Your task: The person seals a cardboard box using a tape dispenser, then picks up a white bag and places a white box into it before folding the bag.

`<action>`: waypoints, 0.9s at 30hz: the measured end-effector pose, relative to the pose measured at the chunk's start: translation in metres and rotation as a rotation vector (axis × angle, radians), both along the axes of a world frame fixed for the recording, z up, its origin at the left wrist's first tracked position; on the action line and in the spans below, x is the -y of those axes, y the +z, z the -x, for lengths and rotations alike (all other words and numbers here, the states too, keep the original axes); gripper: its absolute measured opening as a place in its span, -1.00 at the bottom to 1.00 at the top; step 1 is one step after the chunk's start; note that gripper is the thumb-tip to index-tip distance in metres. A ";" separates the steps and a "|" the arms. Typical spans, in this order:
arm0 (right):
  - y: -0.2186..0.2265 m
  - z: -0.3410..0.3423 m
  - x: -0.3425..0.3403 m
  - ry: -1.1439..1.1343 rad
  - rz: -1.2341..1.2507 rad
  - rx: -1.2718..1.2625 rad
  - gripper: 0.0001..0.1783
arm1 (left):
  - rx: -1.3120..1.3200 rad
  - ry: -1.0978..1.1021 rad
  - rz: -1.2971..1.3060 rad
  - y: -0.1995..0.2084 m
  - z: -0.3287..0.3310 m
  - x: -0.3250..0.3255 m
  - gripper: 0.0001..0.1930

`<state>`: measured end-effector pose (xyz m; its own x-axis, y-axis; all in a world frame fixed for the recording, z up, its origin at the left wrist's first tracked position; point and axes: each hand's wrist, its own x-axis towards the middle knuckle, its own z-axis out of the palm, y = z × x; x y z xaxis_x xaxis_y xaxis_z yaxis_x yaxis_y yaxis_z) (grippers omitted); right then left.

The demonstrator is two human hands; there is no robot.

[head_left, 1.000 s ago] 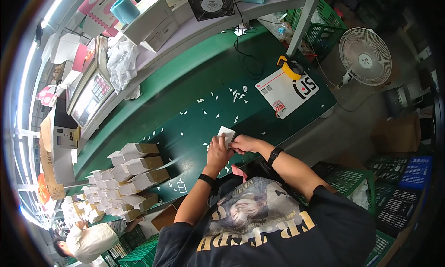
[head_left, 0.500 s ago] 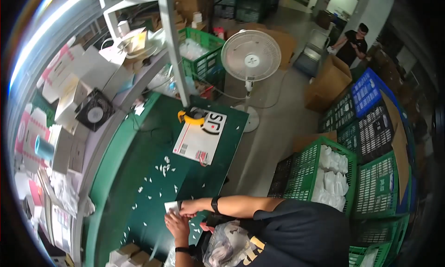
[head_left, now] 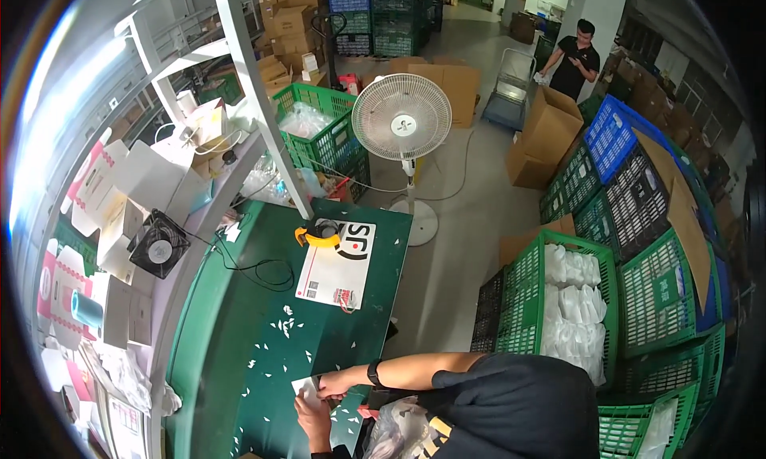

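Both hands meet at a small white piece [head_left: 303,389] of card or paper, low over the green table [head_left: 239,331]. My left hand [head_left: 313,421] grips its near side with bent fingers. My right hand [head_left: 337,382] is closed at its right edge; a dark bit shows by the fingers, too small to name. Small white triangular scraps [head_left: 283,325] lie scattered on the table around the hands. A clear plastic bag [head_left: 397,427] with something inside is against my body. Farther up the table rests a white printed mailer [head_left: 339,267], with a yellow-and-black tape dispenser [head_left: 317,234] on its upper corner.
A standing fan [head_left: 403,118] stands beyond the table. On the right, green crates [head_left: 519,319] hold white wrapped packs [head_left: 576,299]. A shelf at left carries boxes and a small black fan [head_left: 159,244]. Another person [head_left: 574,64] stands at the back right.
The whole view has shifted, so the table and hands appear lower. Both hands still hold the white piece together, with little visible change in grip.
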<state>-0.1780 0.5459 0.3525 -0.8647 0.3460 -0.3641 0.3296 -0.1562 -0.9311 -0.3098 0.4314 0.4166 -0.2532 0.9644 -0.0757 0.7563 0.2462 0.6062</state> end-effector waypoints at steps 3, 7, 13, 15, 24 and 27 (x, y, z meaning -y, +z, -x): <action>0.003 0.001 -0.001 0.024 -0.030 0.045 -0.57 | 0.001 0.025 -0.010 -0.004 0.000 -0.001 -0.39; 0.001 -0.002 -0.010 0.127 -0.121 0.005 -0.55 | -0.035 -0.037 -0.072 -0.010 0.013 -0.003 -0.41; 0.006 -0.008 -0.010 0.171 -0.136 -0.040 -0.48 | -0.028 -0.114 0.018 -0.005 0.026 -0.006 -0.38; 0.008 -0.007 -0.009 0.148 -0.082 -0.002 -0.52 | -0.068 -0.117 0.016 0.002 0.025 -0.010 -0.37; -0.007 0.009 -0.003 0.068 0.066 0.026 -0.70 | -0.118 -0.174 0.190 0.022 0.025 -0.025 -0.29; -0.007 0.011 -0.003 0.064 0.045 -0.044 -0.77 | -0.118 -0.186 0.173 0.016 0.027 -0.026 -0.27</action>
<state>-0.1894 0.5487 0.3455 -0.9001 0.2735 -0.3390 0.2989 -0.1783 -0.9375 -0.3373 0.4570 0.4330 -0.0904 0.9704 -0.2240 0.8611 0.1892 0.4720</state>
